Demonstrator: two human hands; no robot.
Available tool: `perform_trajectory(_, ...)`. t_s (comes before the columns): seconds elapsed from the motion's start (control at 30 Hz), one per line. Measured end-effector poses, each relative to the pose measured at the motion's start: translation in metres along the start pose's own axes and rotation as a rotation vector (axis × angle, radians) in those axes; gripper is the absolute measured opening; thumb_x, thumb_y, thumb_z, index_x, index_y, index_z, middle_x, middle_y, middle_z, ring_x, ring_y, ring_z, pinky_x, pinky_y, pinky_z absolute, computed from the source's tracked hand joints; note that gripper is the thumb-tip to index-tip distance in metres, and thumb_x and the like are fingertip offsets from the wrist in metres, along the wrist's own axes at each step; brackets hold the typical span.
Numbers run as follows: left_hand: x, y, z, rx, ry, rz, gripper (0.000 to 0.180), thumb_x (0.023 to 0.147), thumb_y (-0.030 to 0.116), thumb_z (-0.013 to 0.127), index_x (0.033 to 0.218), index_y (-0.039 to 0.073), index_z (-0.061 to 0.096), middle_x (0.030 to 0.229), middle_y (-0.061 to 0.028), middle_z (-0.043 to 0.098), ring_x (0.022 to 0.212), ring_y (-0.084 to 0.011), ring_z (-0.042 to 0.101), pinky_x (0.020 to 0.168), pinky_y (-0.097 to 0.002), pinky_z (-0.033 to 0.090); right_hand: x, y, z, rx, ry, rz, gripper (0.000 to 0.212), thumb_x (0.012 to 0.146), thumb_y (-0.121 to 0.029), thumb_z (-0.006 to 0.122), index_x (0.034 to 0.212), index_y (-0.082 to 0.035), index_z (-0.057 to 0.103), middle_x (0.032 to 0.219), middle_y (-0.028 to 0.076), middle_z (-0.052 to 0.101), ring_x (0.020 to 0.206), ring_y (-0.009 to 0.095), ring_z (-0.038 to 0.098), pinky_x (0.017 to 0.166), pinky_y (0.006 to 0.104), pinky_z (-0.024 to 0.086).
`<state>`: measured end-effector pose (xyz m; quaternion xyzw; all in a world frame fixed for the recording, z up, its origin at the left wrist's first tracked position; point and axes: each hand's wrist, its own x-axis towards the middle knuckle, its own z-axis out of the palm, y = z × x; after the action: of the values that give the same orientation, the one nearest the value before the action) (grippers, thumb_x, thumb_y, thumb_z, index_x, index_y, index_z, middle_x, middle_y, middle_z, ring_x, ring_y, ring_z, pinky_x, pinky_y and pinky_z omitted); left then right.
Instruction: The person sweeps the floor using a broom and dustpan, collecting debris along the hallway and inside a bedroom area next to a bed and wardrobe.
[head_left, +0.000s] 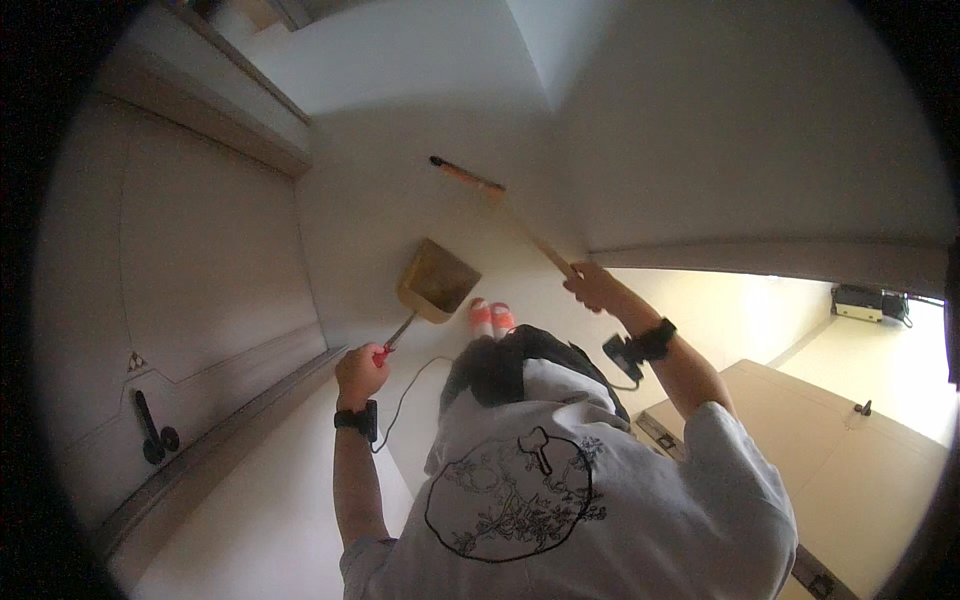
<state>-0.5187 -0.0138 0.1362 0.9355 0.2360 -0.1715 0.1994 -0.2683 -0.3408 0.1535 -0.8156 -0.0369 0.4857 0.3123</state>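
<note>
My left hand is closed around the red grip of a long-handled dustpan. The dustpan's yellowish scoop hangs to the left of my feet, its open side turned up toward me. My right hand is wrapped round the pale handle of a broom. That handle slants forward and left to a narrow orange and dark broom head, out beyond the dustpan and apart from it. Bristles are too blurred to make out.
My feet in pink-orange sandals stand close behind the dustpan. A closed door with a black handle is at left. At right, a door stands ajar beside a bright opening. A cable trails from my left wrist.
</note>
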Motion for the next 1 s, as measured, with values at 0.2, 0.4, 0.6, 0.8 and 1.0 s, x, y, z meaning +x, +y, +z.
perform_trajectory(0.2, -0.028, -0.022, 0.011, -0.029, 0.03, -0.064, 0.014, 0.064, 0.019, 0.06, 0.077, 0.012, 0.06, 0.072, -0.0084, 0.061, 0.068, -0.0278, 0.057, 0.059, -0.0366, 0.045, 0.124, -0.015, 0.013, -0.345, 0.008, 0.039, 0.025, 0.078, -0.02, 0.049, 0.082, 0.005, 0.049, 0.056, 0.007, 0.051, 0.046, 0.016, 0.048, 0.036, 0.0305, 0.038)
perform_trajectory(0.4, -0.033, -0.045, 0.03, -0.12, 0.042, -0.154, 0.016, 0.061, 0.018, 0.062, 0.075, 0.011, 0.059, 0.074, -0.0111, 0.06, 0.071, -0.0295, 0.057, 0.061, -0.038, 0.046, 0.133, -0.009, 0.068, -0.283, 0.032, -0.06, 0.018, 0.071, -0.011, 0.047, 0.072, 0.006, 0.052, 0.051, 0.011, 0.052, 0.04, 0.019, 0.051, 0.035, 0.0301, 0.041)
perform_trajectory(0.6, -0.035, -0.04, 0.03, -0.126, 0.081, -0.16, 0.008, 0.064, 0.016, 0.057, 0.07, 0.011, 0.058, 0.068, -0.0085, 0.059, 0.066, -0.0277, 0.056, 0.057, -0.0369, 0.045, 0.057, 0.042, 0.089, -0.437, -0.135, -0.012, 0.032, 0.073, -0.008, 0.043, 0.102, 0.002, 0.036, 0.053, 0.012, 0.053, 0.04, 0.02, 0.052, 0.033, 0.0307, 0.044)
perform_trajectory(0.8, -0.031, -0.078, 0.018, -0.174, -0.01, -0.264, 0.012, 0.063, 0.017, 0.058, 0.073, 0.012, 0.06, 0.069, -0.005, 0.06, 0.069, -0.0235, 0.058, 0.062, -0.0353, 0.045, 0.004, 0.03, 0.083, -0.293, -0.364, 0.081, 0.019, 0.077, -0.015, 0.051, 0.089, -0.002, 0.043, 0.057, 0.005, 0.05, 0.036, 0.014, 0.046, 0.03, 0.0255, 0.039)
perform_trajectory(1.0, -0.054, -0.094, 0.035, -0.21, 0.04, -0.291, 0.01, 0.063, 0.017, 0.058, 0.071, 0.011, 0.058, 0.072, -0.006, 0.06, 0.071, -0.0261, 0.057, 0.062, -0.036, 0.045, 0.022, 0.011, 0.05, 0.819, -0.668, 0.06, 0.018, 0.083, -0.019, 0.05, 0.067, -0.013, 0.045, 0.048, -0.004, 0.043, 0.036, 0.004, 0.036, 0.03, 0.0171, 0.027)
